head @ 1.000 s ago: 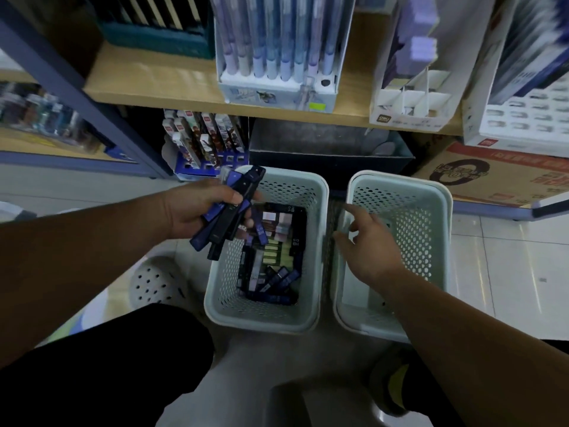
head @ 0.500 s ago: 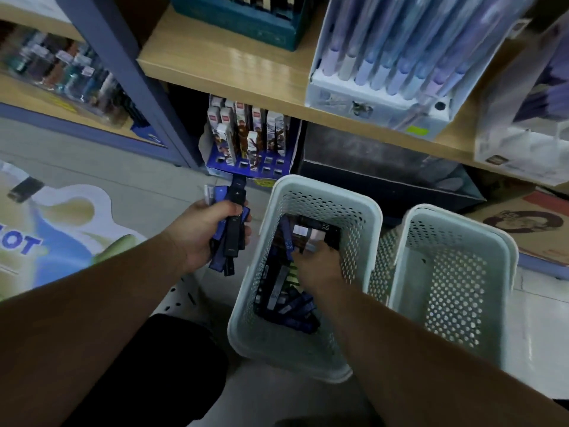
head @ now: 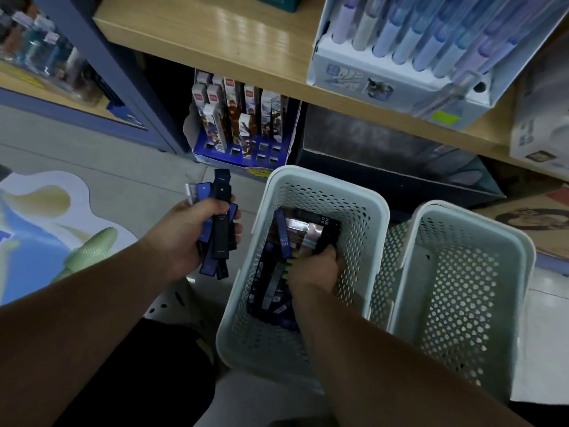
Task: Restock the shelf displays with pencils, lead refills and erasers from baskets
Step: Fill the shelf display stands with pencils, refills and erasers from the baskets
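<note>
Shelving of pale wood spans the top of the view and carries one white cardboard display box of pastel pens. Beneath it stands one blue display box of slim illustrated cartons. Two pale perforated plastic baskets sit touching on the tiled floor. The left basket holds a pile of dark blue and black lead refill cases, with the right basket alongside. The left hand grips a bundle of at least four such cases beside the left basket. The right hand is sunk into the pile with fingers curled downward; whether they grasp anything cannot be told.
</note>
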The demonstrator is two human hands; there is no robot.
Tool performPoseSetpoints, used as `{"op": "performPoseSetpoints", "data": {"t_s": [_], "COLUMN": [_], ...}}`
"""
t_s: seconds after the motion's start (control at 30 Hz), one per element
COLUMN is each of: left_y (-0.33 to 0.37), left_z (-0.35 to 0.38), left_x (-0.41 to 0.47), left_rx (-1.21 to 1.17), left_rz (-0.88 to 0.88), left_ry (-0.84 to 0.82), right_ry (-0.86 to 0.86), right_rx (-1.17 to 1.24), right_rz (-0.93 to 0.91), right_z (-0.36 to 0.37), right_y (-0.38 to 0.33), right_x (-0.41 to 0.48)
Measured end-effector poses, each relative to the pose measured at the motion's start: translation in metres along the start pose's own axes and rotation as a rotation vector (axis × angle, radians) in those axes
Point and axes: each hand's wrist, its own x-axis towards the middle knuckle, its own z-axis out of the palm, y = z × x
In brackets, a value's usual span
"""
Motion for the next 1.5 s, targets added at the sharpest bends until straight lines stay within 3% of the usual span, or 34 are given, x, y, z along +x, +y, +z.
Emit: {"op": "performPoseSetpoints", "data": {"t_s": [0.17,0.33,0.8,1.07,1.23,1.5], "left_y": [-0.002,-0.001,-0.004,-0.011,-0.015,-0.014], "left_z": [-0.003,-0.001,0.005,-0.008,-0.009,-0.006], "left_x": [-0.001,-0.002,-0.004,-0.002,-0.001,0.001], "left_rx": [-0.025,-0.027,0.014,0.02,0.032,0.047], "left_rz": [0.025,0.042,0.046,0.027,0.015,0.008], "left_ry": [0.028,0.06,0.033,0.028,0.021,0.035], "right_ry": [0.114,0.115,0.15,0.191,0.189,0.076], "right_rx": [0.022,-0.007,-0.003,0.232,0.045,0.028], "right_rz": [0.093,0.176,0.202,0.095,0.074,0.018], "right_z": [0.018,0.025,0.029,0.029,0.03,0.022], "right_y": [-0.005,-0.011,-0.012,0.005,-0.001,0.002], "right_x": [0.008,0.014,0.012,0.008,0.013,0.017]}}
